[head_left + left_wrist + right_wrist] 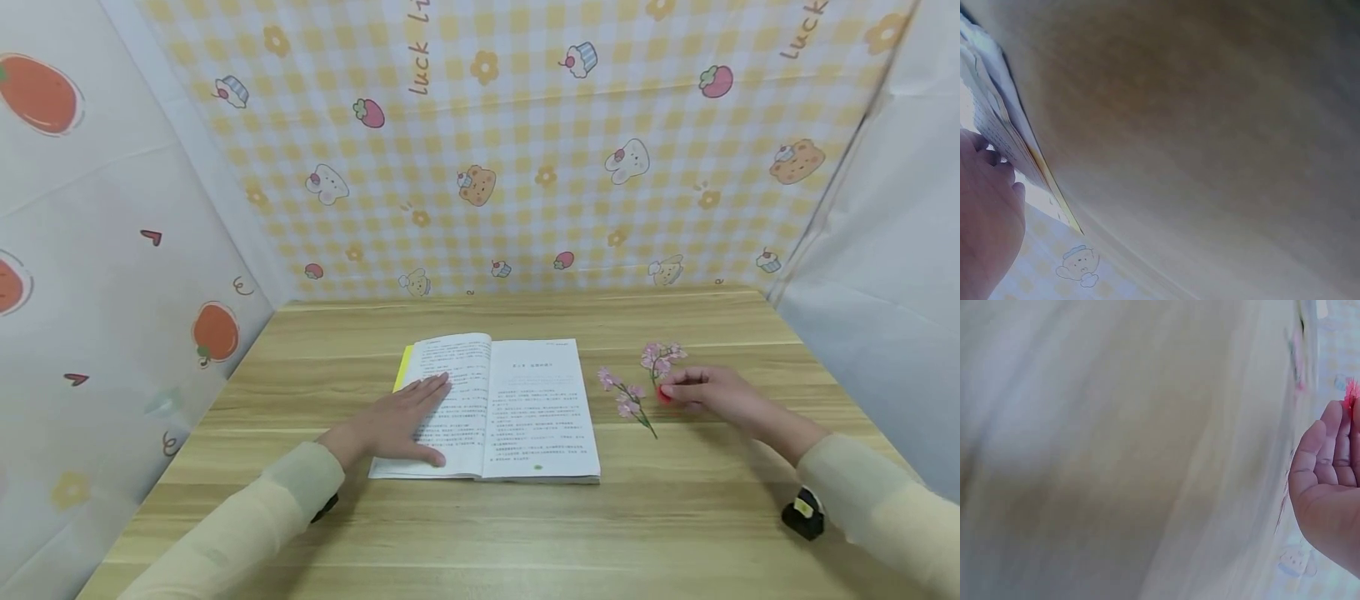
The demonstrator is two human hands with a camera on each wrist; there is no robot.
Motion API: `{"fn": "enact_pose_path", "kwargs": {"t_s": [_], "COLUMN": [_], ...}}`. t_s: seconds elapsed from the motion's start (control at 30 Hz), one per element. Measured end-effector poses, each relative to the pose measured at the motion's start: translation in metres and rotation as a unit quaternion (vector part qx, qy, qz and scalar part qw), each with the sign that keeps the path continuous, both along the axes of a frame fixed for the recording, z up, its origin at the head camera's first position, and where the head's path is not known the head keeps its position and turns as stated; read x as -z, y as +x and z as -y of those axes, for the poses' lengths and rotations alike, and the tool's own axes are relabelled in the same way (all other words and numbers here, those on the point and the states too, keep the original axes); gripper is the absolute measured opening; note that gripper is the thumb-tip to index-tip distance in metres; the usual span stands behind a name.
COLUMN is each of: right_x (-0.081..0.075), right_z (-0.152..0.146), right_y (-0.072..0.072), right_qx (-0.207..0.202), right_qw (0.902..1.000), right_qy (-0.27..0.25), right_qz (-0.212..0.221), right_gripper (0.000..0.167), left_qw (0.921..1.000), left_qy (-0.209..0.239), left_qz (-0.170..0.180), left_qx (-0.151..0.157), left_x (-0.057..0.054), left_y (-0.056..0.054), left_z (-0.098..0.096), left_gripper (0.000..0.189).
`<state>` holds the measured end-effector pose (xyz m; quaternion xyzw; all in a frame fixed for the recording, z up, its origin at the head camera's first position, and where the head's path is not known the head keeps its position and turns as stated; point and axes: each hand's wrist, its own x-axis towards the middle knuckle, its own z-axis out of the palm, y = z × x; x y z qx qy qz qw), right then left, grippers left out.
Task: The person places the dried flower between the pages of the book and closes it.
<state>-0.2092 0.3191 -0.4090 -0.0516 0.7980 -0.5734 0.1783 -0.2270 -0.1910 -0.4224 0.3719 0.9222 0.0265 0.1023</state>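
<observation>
An open book (536, 408) with printed pages lies on the table. On its left page rests my left hand (401, 421), fingers spread and straight, the thumb near the lower edge. In the left wrist view that hand (988, 219) shows beside the page edges (1007, 137). My right hand (712, 396) pinches a small bright red thing (663, 395) between thumb and fingers, close over the table. Seen from the right wrist, the red thing (1351, 392) looks feathery at the fingertips; its kind is not clear. Two sprigs of pink flowers, one nearer (628, 400) and one farther (660, 358), lie beside the right hand.
The wood-grain table (540, 533) reaches back to a yellow checked cloth (517, 233). White cloth walls stand at the left (112, 292) and right (900, 275). A yellow cover edge (403, 367) sticks out at the book's upper left.
</observation>
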Motion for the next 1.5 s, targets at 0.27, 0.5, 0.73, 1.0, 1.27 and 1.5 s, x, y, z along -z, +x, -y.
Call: {"fn": "enact_pose_path", "kwargs": {"t_s": [0.27,0.5,0.73,1.0,1.27,1.5], "right_x": [-0.005,-0.01,-0.012,-0.01,-0.001,0.006], "right_z": [0.035,0.076,0.124,0.168,0.199,0.214], "right_y": [-0.012,-0.022,-0.029,-0.036,-0.035,-0.034], "right_qx": [-0.016,-0.041,-0.013,-0.043,-0.051,-0.042], "right_qw": [0.9963,0.9945,0.996,0.9956,0.9972,0.9974], "right_qy": [-0.082,-0.085,-0.08,-0.074,-0.028,-0.023], "right_qz": [0.023,0.045,0.037,0.038,0.047,0.053], "right_gripper": [0.019,0.036,0.023,0.022,0.017,0.017], "left_qw": [1.0,0.9999,1.0,1.0,0.9998,0.9999], "left_qy": [-0.003,-0.012,-0.005,-0.008,-0.005,-0.001], "left_qz": [-0.001,-0.008,0.0,-0.005,-0.015,-0.012], "left_qx": [-0.005,0.001,0.001,0.003,0.013,0.012], "left_x": [0.0,0.001,-0.003,-0.002,0.001,0.0], "left_y": [0.0,-0.001,0.0,0.0,-0.001,0.0], "left_z": [-0.001,-0.001,-0.001,-0.001,0.0,-0.001], "left_gripper": [0.12,0.12,0.12,0.121,0.12,0.12]}}
